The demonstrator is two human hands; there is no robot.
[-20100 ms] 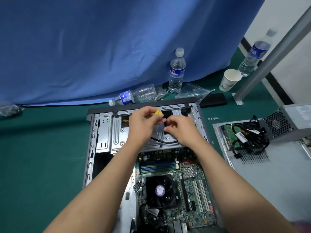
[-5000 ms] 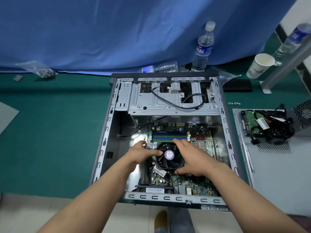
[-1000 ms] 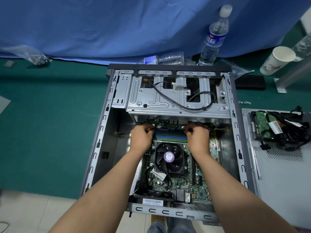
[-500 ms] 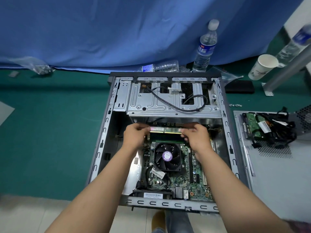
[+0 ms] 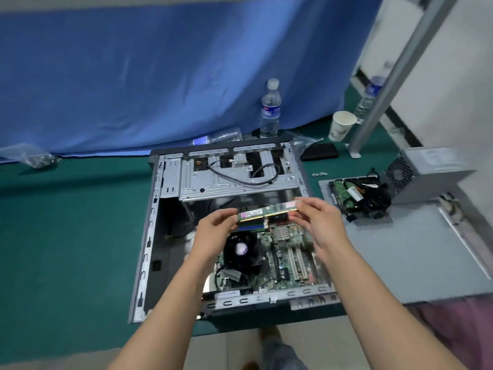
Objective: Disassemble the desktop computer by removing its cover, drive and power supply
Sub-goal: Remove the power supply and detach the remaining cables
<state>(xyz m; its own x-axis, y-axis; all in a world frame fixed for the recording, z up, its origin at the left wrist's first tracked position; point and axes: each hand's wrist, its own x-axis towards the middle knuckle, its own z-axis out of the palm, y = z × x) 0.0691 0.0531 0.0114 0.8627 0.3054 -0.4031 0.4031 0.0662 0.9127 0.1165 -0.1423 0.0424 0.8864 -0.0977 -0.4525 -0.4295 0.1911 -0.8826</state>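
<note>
Left hand (image 5: pixel 213 228), right hand (image 5: pixel 317 222) pinch memory stick (image 5: pixel 266 210) ends above open case (image 5: pixel 149 236) (motherboard (image 5: pixel 282 252) inside).

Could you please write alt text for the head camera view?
Two bare hands, left hand and right hand, pinch the ends of a memory module above an open desktop case. The removed power supply and drive lie right.

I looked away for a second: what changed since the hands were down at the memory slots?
Both hands, left hand and right hand, pulled one memory module out and lifted it above the motherboard, pinching its ends. Case, CPU fan and removed power supply stayed put.
</note>
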